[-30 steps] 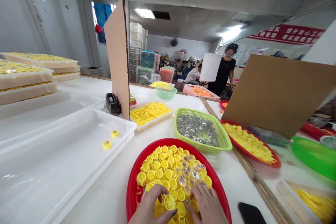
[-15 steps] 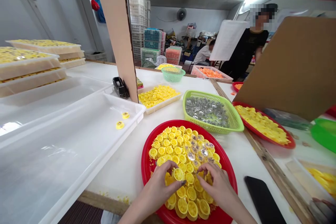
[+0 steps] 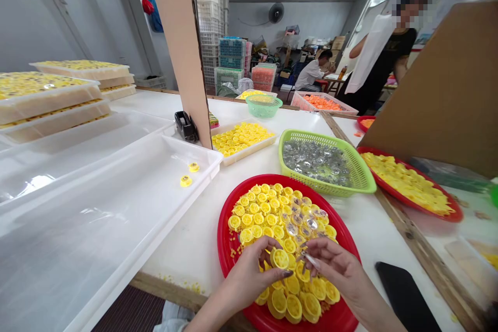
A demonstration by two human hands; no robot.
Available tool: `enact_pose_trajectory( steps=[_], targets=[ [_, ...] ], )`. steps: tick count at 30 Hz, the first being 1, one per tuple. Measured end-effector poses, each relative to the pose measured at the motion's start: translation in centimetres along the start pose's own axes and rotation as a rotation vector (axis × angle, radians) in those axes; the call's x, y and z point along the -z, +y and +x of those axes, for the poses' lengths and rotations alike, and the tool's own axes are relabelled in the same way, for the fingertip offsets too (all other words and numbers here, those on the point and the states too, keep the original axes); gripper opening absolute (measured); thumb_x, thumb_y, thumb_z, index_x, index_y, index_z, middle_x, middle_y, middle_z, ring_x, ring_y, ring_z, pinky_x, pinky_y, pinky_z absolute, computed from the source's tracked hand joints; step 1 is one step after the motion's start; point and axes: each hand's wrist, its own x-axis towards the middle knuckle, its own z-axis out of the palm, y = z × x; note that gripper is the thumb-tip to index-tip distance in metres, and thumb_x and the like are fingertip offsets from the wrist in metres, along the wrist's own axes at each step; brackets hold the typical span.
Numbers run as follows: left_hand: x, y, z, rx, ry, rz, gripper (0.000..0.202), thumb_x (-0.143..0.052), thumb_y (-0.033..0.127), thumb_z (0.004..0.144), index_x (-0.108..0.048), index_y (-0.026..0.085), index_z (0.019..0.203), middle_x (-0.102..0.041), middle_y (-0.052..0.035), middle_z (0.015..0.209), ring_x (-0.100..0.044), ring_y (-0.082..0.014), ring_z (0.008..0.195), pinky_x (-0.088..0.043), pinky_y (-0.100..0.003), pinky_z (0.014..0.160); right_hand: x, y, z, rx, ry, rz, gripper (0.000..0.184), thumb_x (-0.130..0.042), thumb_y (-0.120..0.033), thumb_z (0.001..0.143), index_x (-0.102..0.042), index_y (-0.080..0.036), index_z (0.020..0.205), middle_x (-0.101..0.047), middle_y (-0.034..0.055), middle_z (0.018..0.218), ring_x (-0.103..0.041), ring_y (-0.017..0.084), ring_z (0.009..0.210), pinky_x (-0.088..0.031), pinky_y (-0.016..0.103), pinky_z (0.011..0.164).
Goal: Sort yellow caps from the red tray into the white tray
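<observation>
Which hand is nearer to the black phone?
Right. The right hand, pinching a clear piece, is just left of the phone, over the red tray; the left hand is farther left, holding a yellow cap.

A round yellow cap (image 3: 280, 258) with a raised rim is pinched at the fingertips of the left hand (image 3: 249, 281), its hollow side facing up and tilted slightly toward the camera. Just beside it, the right hand (image 3: 335, 271) grips a small clear piece (image 3: 311, 259), thin and glossy, lying almost level. Both sit just above the near part of an oval red tray (image 3: 223, 233), which is heaped with matching yellow caps (image 3: 260, 211), mostly open side up, and a cluster of clear pieces (image 3: 301, 219).
</observation>
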Motion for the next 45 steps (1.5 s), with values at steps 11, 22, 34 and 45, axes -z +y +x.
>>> enact_pose_trajectory(
  steps=[11,22,34,45],
  targets=[
    [-1.7,0.4,-0.2,-0.031,0.062,-0.045,0.026,-0.068,0.017,0.072,-0.062,0.017,0.098,-0.057,0.0041,0.072,-0.049,-0.0117,0.066,-0.037,-0.023,0.062,-3.8,1.2,-1.0,0.476,0.169,-0.378,0.018,-0.058,-0.034,0.091,-0.072,-0.026,0.100,-0.066,0.0062,0.097,-0.067,0.020,0.093,-0.059,0.027,0.077],
    [-2.3,1.6,-1.0,-0.137,0.184,0.062,0.029,-0.063,0.008,0.069,-0.070,0.018,0.096,-0.069,-0.0011,0.084,-0.056,-0.0140,0.072,-0.043,-0.024,0.068,-4.3,2.1,-2.7,0.832,0.316,-0.749,0.049,-0.057,-0.015,0.092,-0.048,-0.026,0.138,-0.066,0.0051,0.119,-0.067,0.019,0.103,-0.057,0.030,0.090],
    [-2.0,2.2,-1.7,-0.217,0.162,0.187,0.035,-0.064,0.002,0.068,-0.072,0.020,0.098,-0.071,-0.0017,0.084,-0.063,-0.0157,0.076,-0.048,-0.024,0.073,-2.8,0.5,-2.5,0.892,0.163,-0.849,0.046,-0.050,-0.020,0.096,-0.046,-0.026,0.141,-0.060,0.0072,0.125,-0.063,0.019,0.113,-0.054,0.027,0.095],
    [-1.2,3.6,-3.9,-0.094,0.066,0.075,0.051,-0.076,0.026,0.070,-0.064,0.025,0.119,-0.066,-0.0062,0.121,-0.059,-0.0264,0.111,-0.044,-0.035,0.099,-2.8,0.8,-3.1,0.830,0.183,-0.793,0.051,-0.047,-0.021,0.097,-0.040,-0.036,0.146,-0.061,0.0000,0.133,-0.065,0.021,0.112,-0.057,0.030,0.091]
  ],
)
